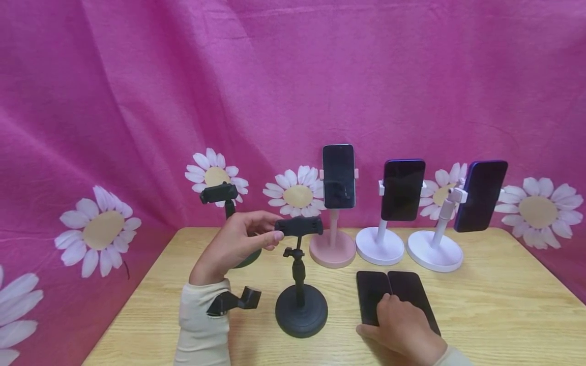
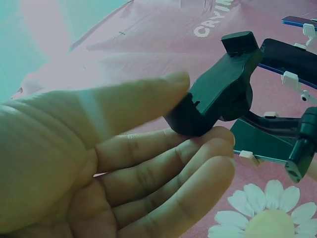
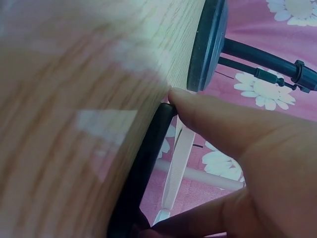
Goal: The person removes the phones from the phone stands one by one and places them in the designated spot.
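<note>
Three far-right stands (image 1: 332, 257) carry phones (image 1: 339, 175), two black stands (image 1: 301, 315) are bare; left hand (image 1: 229, 245) pinches the near holder (image 1: 299, 226), right hand (image 1: 403, 325) grips a flat phone (image 1: 369, 295)

Studio-like tabletop setting, pink daisy-print cloth (image 1: 389, 76) backdrop, wood-grain table (image 1: 494, 300), phones (image 1: 339, 175) on stands (image 1: 380, 249)

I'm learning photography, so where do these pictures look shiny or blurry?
Left wrist: glare whitens the upper left, a pale streak crosses the left hand; right wrist: bright patches veil the blurry, pale wooden tabletop; head: fairly even light, the nearer black round-based phone stand looking sharp.
</note>
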Available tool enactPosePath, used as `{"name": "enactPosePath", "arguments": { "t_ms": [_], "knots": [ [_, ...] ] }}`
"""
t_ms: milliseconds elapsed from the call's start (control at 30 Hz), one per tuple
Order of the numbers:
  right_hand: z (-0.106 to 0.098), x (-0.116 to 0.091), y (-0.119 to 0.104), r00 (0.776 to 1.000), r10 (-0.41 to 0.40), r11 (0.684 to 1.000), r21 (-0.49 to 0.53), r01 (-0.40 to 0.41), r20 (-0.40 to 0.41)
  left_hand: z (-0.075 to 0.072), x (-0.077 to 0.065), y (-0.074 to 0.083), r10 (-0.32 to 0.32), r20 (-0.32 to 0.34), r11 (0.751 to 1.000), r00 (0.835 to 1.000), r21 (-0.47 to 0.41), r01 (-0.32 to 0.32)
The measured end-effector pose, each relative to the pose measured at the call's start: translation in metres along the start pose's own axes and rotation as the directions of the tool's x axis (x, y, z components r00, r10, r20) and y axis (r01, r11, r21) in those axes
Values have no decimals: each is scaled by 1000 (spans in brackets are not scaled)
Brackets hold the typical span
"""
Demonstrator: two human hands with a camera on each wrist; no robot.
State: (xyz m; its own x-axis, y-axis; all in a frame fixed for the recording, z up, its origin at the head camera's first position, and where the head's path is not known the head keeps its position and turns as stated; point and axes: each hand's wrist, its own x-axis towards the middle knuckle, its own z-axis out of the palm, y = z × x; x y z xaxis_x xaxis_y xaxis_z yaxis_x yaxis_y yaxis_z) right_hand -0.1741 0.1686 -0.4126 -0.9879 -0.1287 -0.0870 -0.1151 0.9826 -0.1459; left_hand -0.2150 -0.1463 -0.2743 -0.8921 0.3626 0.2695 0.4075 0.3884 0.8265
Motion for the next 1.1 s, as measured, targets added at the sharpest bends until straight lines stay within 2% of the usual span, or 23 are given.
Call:
{"name": "enactPosePath", "arguments": {
  "t_ms": [200, 333, 567, 667, 867, 967, 1100],
  "knots": [
    [-1, 1, 0, 1000, 11, 1000, 1, -11, 20, 2, 1, 3, 26, -30, 999, 999, 38, -24],
    [-1, 1, 0, 1000, -1, 1000, -6, 1, 20, 3, 1, 4, 19, -62, 999, 998, 50, -16],
    [0, -1, 0, 1000, -11, 1000, -4, 11, -1, 5, 6, -1, 36, -158, 993, 987, 114, -18],
    [1, -1, -1, 1000, -6, 1000, -7, 6, 7, 8, 10, -6, 52, -228, 988, 972, 157, -16],
    [2, 0, -2, 999, -32, 999, -18, 32, -4, 9, 24, -15, 85, -367, 965, 926, 263, 16],
    [2, 0, -2, 999, -33, 999, -21, 33, -1, 7, 35, -19, 101, -404, 957, 909, 291, 23],
    [1, 0, -1, 1000, -26, 999, -25, 26, 7, 4, 49, -24, 112, -432, 956, 895, 294, 23]
  ]
}}
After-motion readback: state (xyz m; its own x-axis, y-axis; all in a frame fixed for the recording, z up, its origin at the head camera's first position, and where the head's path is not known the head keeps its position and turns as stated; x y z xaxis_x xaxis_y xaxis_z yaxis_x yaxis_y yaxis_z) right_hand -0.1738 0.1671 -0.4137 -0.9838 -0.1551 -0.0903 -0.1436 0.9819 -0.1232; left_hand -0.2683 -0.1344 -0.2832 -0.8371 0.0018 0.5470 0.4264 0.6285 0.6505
